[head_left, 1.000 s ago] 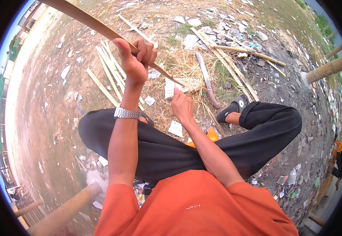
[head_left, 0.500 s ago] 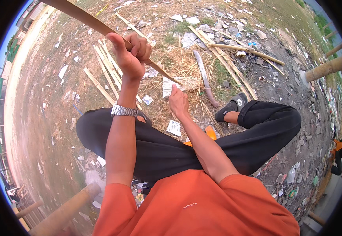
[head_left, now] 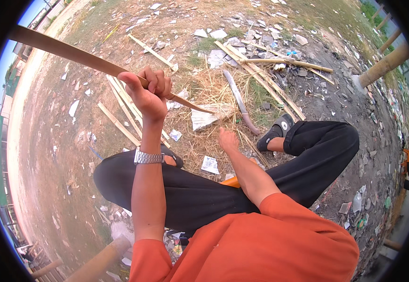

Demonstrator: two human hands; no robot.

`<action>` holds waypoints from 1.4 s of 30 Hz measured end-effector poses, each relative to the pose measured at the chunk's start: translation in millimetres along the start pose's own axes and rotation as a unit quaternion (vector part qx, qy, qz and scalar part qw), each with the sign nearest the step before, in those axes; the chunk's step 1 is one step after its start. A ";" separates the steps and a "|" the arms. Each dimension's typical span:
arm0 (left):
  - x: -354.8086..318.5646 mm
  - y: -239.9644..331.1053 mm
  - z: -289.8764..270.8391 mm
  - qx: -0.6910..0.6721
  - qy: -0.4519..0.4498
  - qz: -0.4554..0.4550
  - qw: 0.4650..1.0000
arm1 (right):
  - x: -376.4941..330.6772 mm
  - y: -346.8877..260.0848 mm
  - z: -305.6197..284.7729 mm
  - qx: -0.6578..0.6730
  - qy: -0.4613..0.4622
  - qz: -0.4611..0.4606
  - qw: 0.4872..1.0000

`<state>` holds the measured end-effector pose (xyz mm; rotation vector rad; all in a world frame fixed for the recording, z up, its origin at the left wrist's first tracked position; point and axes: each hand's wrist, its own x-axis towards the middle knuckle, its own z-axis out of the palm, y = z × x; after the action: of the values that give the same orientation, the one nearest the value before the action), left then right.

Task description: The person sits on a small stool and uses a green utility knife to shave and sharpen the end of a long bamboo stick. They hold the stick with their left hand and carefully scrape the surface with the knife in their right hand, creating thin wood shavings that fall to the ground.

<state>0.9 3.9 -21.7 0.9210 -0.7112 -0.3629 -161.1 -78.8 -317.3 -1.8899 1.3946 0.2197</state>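
Observation:
My left hand (head_left: 149, 94), with a metal watch on its wrist, grips a long bamboo strip (head_left: 73, 50) with the thumb raised. The strip slants from the far left down to a pale, rough block (head_left: 203, 119) on the ground, where its near end rests on or just above the top. My right hand (head_left: 229, 139) is closed, a little nearer to me than the block and apart from the strip. Whatever is inside its fingers is hidden. Beyond it, a machete (head_left: 236, 94) with a brown handle lies on the straw.
Several split bamboo pieces (head_left: 120, 123) lie to the left, and more bamboo lengths (head_left: 265, 77) at the back right. Broken tiles and litter are scattered about. A bamboo post (head_left: 385, 65) stands at right. Something orange (head_left: 232, 182) shows between my legs.
My right hand has drawn back toward me, away from the strip's end. The left hand still holds the strip, which now lies at a flatter slant. The view has shifted slightly.

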 end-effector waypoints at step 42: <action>14.6 -1.6 -6.2 0.020 -0.001 -0.011 1.000 | 81.2 4.6 25.3 -0.069 0.002 -0.069 0.995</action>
<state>15.7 -1.6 -19.7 0.9668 -0.7118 -0.3702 -126.3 -123.0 -381.3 -2.0923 1.2724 0.2504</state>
